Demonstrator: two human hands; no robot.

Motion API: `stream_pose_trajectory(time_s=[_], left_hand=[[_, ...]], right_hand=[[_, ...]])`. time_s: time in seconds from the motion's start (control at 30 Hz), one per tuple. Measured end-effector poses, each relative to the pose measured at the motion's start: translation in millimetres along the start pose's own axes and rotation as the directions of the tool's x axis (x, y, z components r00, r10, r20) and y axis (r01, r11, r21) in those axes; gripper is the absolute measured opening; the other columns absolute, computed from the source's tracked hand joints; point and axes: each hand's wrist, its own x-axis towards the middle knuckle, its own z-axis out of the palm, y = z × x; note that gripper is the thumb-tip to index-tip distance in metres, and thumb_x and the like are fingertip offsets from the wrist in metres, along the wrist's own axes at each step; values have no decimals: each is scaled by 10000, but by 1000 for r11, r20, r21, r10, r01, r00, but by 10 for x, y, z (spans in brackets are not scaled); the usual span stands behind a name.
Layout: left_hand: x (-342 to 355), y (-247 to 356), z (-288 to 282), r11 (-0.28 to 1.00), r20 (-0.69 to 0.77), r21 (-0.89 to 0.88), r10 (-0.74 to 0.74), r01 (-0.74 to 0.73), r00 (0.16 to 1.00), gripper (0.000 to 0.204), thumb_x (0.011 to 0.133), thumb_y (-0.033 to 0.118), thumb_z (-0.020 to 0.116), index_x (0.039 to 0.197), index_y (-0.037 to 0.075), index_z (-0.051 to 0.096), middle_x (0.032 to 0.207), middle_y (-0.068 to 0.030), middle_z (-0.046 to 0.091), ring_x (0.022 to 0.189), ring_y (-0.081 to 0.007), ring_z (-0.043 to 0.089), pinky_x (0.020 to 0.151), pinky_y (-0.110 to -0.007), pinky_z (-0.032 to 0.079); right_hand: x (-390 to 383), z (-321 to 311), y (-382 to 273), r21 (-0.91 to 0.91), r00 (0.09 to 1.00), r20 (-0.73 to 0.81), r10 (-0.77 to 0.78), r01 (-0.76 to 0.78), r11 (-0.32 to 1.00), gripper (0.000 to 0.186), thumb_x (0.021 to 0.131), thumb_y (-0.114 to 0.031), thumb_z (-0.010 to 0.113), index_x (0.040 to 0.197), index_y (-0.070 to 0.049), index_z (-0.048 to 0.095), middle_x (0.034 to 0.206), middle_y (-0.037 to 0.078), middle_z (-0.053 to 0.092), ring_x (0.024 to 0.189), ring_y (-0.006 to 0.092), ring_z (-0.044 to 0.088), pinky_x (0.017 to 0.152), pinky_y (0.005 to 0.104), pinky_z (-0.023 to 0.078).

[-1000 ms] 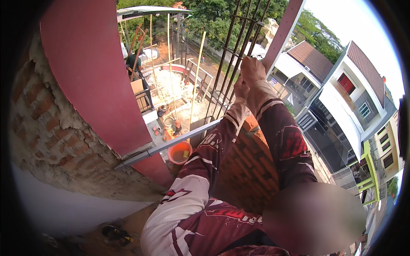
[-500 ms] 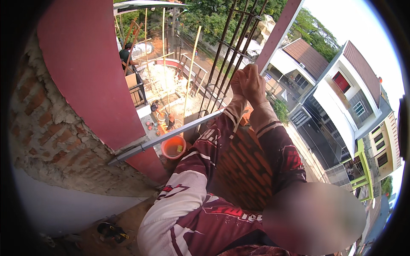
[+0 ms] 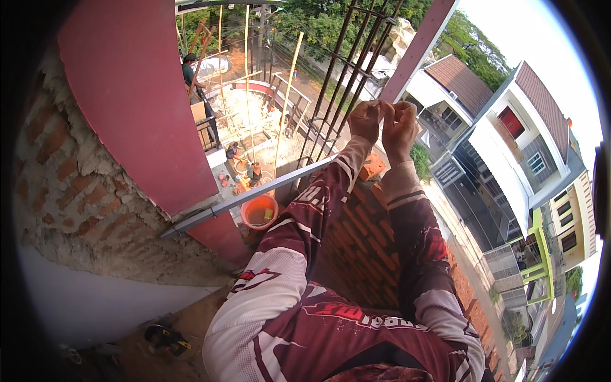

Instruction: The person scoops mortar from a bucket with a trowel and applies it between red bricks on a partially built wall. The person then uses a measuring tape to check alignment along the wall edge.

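Both arms reach forward to the lower end of a long pink bar (image 3: 421, 51). My left hand (image 3: 365, 122) is closed, fingertips pinched together beside the bar. Close to its right, my right hand (image 3: 400, 130) is closed too, thumb and fingertips meeting near the left hand's. Whatever lies between the fingertips is too small to make out. A grey straight bar (image 3: 251, 196) runs from the broken wall edge to behind my left forearm. Below my wrists, an orange brick (image 3: 373, 165) rests at the top of the brick wall (image 3: 356, 248).
Tall steel rebar (image 3: 347, 60) stands just beyond my left hand. An orange bucket (image 3: 259, 212) sits left of my forearm. A pink wall (image 3: 127, 95) with exposed brickwork (image 3: 76, 184) rises at left. Far below, a person (image 3: 189, 71) stands by bamboo poles (image 3: 288, 95). Houses (image 3: 519, 127) line the right.
My hands, clasped together before, have come slightly apart, the right shifting rightward and down. My right arm has swung out a little.
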Motion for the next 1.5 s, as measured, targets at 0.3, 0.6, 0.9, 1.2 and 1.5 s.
stream_pose_trajectory(time_s=[0.3, 0.6, 0.9, 1.2, 1.5], left_hand=[[-28, 145, -39, 957, 65, 253, 126, -139, 990, 228, 907, 101, 652, 1083, -40, 682, 1094, -127, 697, 961, -169, 670, 840, -295, 548], [-5, 357, -9, 970, 71, 242, 3, -20, 997, 310, 849, 195, 757, 1046, -38, 706, 955, -104, 729, 841, -123, 672, 746, -276, 538], [37, 523, -2, 942, 46, 331, -65, 47, 997, 257, 832, 211, 777, 938, -19, 731, 794, -79, 728, 693, -106, 649, 629, -276, 518], [61, 603, 46, 956, 20, 230, -192, 182, 981, 264, 799, 170, 816, 902, -20, 664, 848, -74, 711, 726, -116, 649, 629, -263, 530], [107, 655, 48, 940, 36, 268, -228, 210, 973, 321, 775, 191, 844, 928, -23, 661, 853, -84, 708, 733, -125, 643, 646, -272, 532]], right_hand=[[-16, -35, 170, 186, 980, -101, 173, -152, 971, 142, 944, -139, 636, 951, -19, 560, 829, 116, 723, 759, 176, 706, 669, 294, 526], [266, -83, 235, 402, 888, 32, 459, -432, 807, 171, 933, -60, 628, 1002, 41, 509, 867, 178, 699, 749, 205, 707, 630, 290, 579], [389, -153, 150, 444, 807, 126, 576, -566, 695, 333, 934, -51, 625, 1178, 97, 455, 891, 197, 692, 742, 235, 708, 618, 313, 597], [599, -319, 267, 365, 746, 233, 624, -662, 655, 286, 940, -73, 637, 1135, 120, 556, 877, 170, 690, 741, 230, 705, 648, 315, 608], [883, -224, 498, 222, 687, 394, 610, -715, 663, 178, 930, -85, 630, 1022, 66, 621, 835, 130, 692, 671, 191, 687, 649, 290, 602]])
